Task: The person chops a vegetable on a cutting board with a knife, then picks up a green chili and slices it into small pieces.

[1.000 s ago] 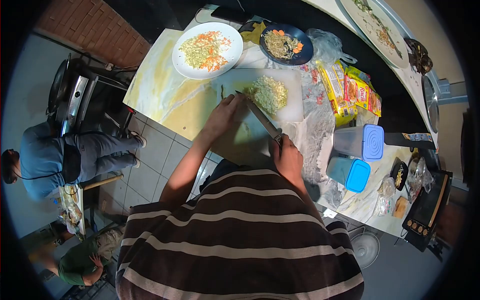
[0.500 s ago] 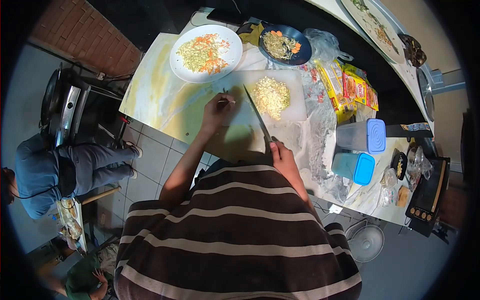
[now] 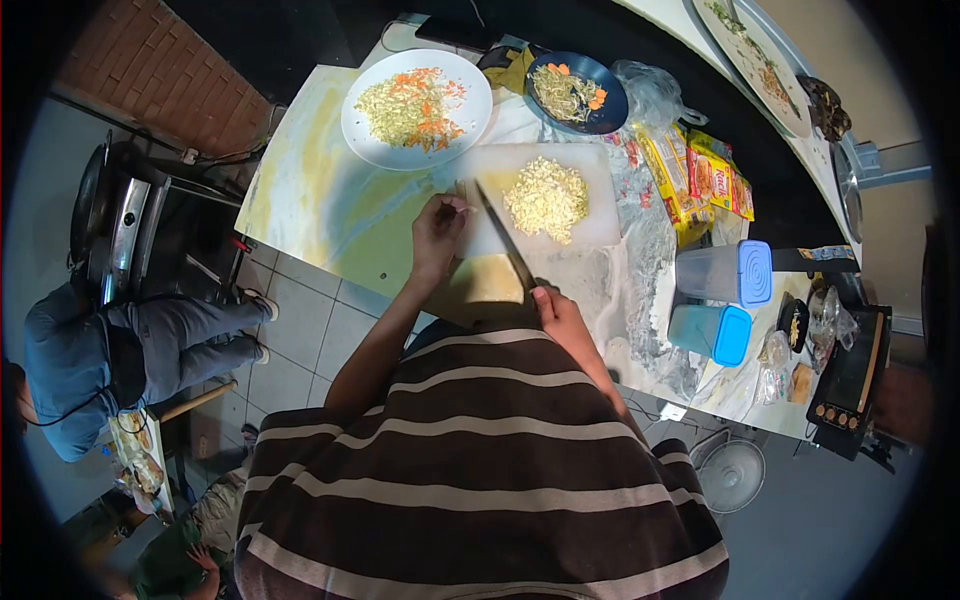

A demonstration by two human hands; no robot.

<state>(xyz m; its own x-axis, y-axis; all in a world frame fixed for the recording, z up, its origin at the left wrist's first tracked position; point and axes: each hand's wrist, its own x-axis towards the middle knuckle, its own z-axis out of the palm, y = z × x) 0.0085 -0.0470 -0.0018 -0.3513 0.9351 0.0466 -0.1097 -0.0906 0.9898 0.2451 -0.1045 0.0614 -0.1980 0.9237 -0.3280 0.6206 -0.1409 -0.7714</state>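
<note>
My right hand (image 3: 562,313) is closed around the handle of a long kitchen knife (image 3: 507,236). The blade slants up and left, its tip over the left part of a white cutting board (image 3: 598,168). On that board lies a heap of finely chopped pale yellow-green vegetable (image 3: 545,200). Left of the blade, my left hand (image 3: 437,238) is pinched, with a small pale bit showing at its fingertips; its kind is too small to tell. Beyond my left hand stands a white plate (image 3: 360,145) of chopped green and orange vegetables.
A dark bowl (image 3: 617,112) holds shredded food and carrot slices. Yellow food packets (image 3: 675,180), a plastic bag (image 3: 645,90) and two blue-lidded containers (image 3: 722,335) line the right side of the marble counter (image 3: 310,180). A person in blue (image 3: 70,360) stands at left.
My left hand has turned slightly, still pinched beside the knife. The knife tip has shifted a little left and down. The plate and board sit almost where they were.
</note>
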